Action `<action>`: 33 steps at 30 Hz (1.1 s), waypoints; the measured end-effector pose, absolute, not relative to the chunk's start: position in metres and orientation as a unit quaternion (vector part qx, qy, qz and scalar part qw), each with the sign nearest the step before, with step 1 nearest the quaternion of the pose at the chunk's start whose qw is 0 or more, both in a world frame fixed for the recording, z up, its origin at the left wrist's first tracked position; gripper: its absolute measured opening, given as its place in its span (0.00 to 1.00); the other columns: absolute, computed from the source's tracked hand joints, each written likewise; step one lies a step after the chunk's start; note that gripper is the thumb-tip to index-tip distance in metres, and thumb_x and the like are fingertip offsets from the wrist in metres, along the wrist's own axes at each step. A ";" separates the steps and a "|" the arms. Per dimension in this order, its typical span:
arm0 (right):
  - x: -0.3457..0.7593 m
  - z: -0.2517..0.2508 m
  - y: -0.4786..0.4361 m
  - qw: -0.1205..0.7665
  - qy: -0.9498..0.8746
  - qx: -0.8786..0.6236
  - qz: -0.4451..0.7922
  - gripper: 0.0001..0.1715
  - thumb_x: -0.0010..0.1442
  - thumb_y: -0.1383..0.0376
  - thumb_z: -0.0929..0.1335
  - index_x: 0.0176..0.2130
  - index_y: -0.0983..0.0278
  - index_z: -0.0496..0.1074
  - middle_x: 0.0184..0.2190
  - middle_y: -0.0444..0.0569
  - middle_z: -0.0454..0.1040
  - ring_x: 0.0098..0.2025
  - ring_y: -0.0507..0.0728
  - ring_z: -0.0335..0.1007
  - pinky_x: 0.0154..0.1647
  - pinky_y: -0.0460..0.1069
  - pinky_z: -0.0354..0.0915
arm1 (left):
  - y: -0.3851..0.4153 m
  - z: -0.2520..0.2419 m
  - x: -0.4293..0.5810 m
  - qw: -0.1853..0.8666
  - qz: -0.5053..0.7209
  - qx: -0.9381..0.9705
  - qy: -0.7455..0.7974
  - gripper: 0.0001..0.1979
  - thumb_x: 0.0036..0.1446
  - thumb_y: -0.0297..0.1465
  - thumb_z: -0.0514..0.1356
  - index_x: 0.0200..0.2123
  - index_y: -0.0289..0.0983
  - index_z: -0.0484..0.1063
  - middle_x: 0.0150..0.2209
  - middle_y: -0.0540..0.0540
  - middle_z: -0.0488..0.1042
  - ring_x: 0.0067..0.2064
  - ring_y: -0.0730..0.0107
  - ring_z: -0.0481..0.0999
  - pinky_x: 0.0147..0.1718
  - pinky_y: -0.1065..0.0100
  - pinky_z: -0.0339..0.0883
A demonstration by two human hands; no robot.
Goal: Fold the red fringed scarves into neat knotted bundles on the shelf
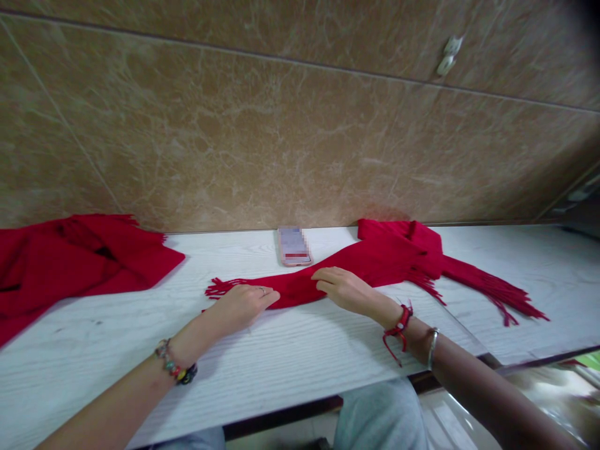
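Phone (295,247) lay just beyond the scarf, near the tiled wall (244,131), and another red cloth (84,262) was spread well apart to your left on the white table (281,369). The red scarf (394,259) stretched across the tabletop beneath your fingers: your left hand (244,305) rested by its fringed left end, your right hand (344,289) farther along. Both had fingers drawn close together; whether they pinched the fabric, you couldn't tell. The strip was narrow there, widening rightward into a loosely folded heap with trailing fringes.
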State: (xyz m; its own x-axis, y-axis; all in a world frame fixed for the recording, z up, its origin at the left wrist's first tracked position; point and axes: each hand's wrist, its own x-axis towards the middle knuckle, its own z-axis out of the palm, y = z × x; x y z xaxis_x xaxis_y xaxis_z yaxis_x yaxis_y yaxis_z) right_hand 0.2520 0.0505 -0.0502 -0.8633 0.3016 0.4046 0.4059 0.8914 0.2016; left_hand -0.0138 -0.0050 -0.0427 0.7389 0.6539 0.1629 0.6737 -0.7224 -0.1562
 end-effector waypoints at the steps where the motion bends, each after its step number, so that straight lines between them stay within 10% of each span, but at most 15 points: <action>1: 0.252 -0.052 0.050 0.178 -0.958 -0.180 -0.131 0.13 0.60 0.73 0.58 0.36 0.67 0.70 0.38 0.53 0.72 0.41 0.54 0.67 0.42 0.51 0.63 | -0.007 -0.041 -0.013 0.091 -0.057 -0.929 -0.354 0.15 0.54 0.19 0.50 0.44 0.37 0.66 0.40 0.45 0.73 0.41 0.68 0.73 0.40 0.67 0.67; 6: 0.252 -0.052 0.047 0.157 -0.962 -0.159 -0.155 0.14 0.61 0.72 0.58 0.44 0.67 0.68 0.44 0.55 0.70 0.46 0.55 0.66 0.44 0.52 0.63 | -0.013 -0.034 -0.008 0.028 -0.085 -0.946 -0.312 0.20 0.56 0.23 0.49 0.53 0.38 0.61 0.53 0.45 0.66 0.53 0.70 0.64 0.51 0.67 0.58; 15: 0.247 -0.057 0.046 0.129 -0.960 -0.173 -0.178 0.12 0.61 0.71 0.58 0.36 0.67 0.69 0.32 0.51 0.69 0.35 0.54 0.65 0.35 0.49 0.63 | -0.013 -0.037 -0.004 0.155 -0.062 -0.874 -0.456 0.14 0.59 0.35 0.50 0.34 0.33 0.71 0.36 0.40 0.72 0.43 0.59 0.69 0.43 0.57 0.61; 23: 0.246 -0.057 0.045 0.143 -0.958 -0.162 -0.187 0.10 0.60 0.73 0.59 0.37 0.68 0.69 0.39 0.55 0.72 0.41 0.56 0.69 0.42 0.51 0.66 | 0.004 -0.044 0.014 0.078 -0.088 -0.934 -0.336 0.17 0.62 0.33 0.46 0.51 0.38 0.63 0.53 0.46 0.66 0.55 0.70 0.62 0.51 0.66 0.55; 30: 0.247 -0.058 0.047 0.153 -0.958 -0.151 -0.192 0.10 0.59 0.73 0.61 0.38 0.71 0.69 0.42 0.59 0.72 0.45 0.59 0.68 0.46 0.54 0.66 | -0.005 -0.048 -0.003 0.169 -0.069 -0.800 -0.571 0.20 0.59 0.39 0.49 0.44 0.29 0.69 0.49 0.32 0.68 0.52 0.44 0.64 0.44 0.46 0.59; 33: 0.246 -0.061 0.048 0.150 -0.958 -0.168 -0.176 0.10 0.59 0.73 0.60 0.40 0.71 0.68 0.44 0.60 0.71 0.48 0.59 0.66 0.49 0.55 0.64 | -0.005 -0.045 0.001 0.161 -0.081 -0.840 -0.512 0.18 0.60 0.36 0.47 0.47 0.31 0.68 0.55 0.36 0.62 0.57 0.51 0.58 0.51 0.49 0.53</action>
